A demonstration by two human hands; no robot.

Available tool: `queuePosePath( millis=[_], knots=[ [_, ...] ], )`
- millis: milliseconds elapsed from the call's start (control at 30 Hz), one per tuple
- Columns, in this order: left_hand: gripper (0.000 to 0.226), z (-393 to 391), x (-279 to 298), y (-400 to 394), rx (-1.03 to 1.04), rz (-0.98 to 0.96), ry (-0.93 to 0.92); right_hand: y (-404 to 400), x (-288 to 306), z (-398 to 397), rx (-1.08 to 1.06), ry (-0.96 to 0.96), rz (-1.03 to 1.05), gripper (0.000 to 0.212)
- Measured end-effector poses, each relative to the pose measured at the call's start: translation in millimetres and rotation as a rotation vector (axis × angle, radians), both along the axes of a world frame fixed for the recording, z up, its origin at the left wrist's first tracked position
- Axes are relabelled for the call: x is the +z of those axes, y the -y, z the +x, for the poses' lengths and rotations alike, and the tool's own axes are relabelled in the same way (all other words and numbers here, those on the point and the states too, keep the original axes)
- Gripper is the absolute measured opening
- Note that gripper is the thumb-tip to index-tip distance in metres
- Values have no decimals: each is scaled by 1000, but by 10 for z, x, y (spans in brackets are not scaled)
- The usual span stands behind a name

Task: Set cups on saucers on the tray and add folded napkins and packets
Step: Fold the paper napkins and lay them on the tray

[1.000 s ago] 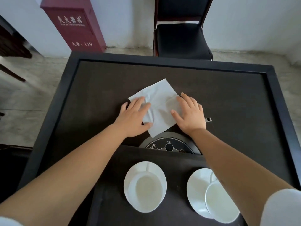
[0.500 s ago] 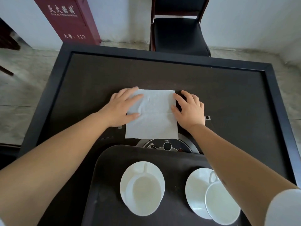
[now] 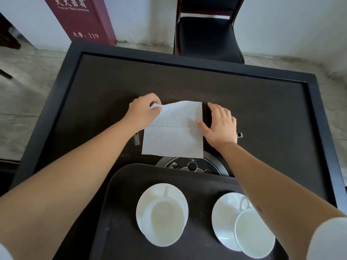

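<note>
A white paper napkin (image 3: pixel 174 134) lies spread on the dark table, with a crease across its middle. My left hand (image 3: pixel 142 111) pinches its far left corner and lifts it slightly. My right hand (image 3: pixel 220 124) lies flat with spread fingers, its thumb pressing the napkin's right edge. Nearer me a dark tray (image 3: pixel 120 212) carries two white cups, the left cup (image 3: pixel 163 218) and the right cup (image 3: pixel 254 233). Each stands on its own white saucer, the left saucer (image 3: pixel 150 196) and the right saucer (image 3: pixel 223 212). No packets are in view.
A round metal-rimmed panel (image 3: pixel 191 166) is set in the table between napkin and tray. The table has a raised black frame (image 3: pixel 319 109). A black chair (image 3: pixel 208 34) stands beyond the far edge, and a dark red cabinet (image 3: pixel 82 17) stands at the back left.
The napkin was turned from a diagonal position to square with the table and flattened. My left hand then moved to its far left corner and pinched it up.
</note>
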State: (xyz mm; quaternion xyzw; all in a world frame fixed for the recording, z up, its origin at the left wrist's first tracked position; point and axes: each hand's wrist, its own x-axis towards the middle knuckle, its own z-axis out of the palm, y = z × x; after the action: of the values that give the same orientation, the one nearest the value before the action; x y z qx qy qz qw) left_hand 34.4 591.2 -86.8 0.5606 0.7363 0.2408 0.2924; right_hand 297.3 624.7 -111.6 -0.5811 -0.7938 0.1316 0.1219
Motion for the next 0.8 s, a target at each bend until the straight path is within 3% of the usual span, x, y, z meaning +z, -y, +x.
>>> queuePosePath(
  millis=[133, 267, 400, 467, 600, 667, 733, 800],
  knots=[
    [13, -2, 168, 185, -85, -25, 153, 2, 2, 16, -23, -134, -21, 52],
    [17, -60, 234, 459, -159, -111, 356, 6, 6, 30, -89, -288, -38, 52],
    [25, -160, 183, 689, -307, -179, 335, 4, 7, 25, -67, -208, -42, 53],
    [12, -177, 147, 738, -363, -179, 335, 13, -2, 27, -17, -135, -21, 55],
    [29, -103, 162, 746, -283, -128, 411, 33, -5, 25, 92, 5, 5, 66],
    [21, -38, 121, 700, -231, -66, 209, 38, -7, 27, 134, 53, 17, 70],
    [27, 28, 52, 657, -258, -20, -172, 41, -3, 36, 168, 78, 31, 69],
    [29, 73, -5, 625, -289, -23, -355, 51, 12, 37, 197, 66, 43, 63]
  ],
)
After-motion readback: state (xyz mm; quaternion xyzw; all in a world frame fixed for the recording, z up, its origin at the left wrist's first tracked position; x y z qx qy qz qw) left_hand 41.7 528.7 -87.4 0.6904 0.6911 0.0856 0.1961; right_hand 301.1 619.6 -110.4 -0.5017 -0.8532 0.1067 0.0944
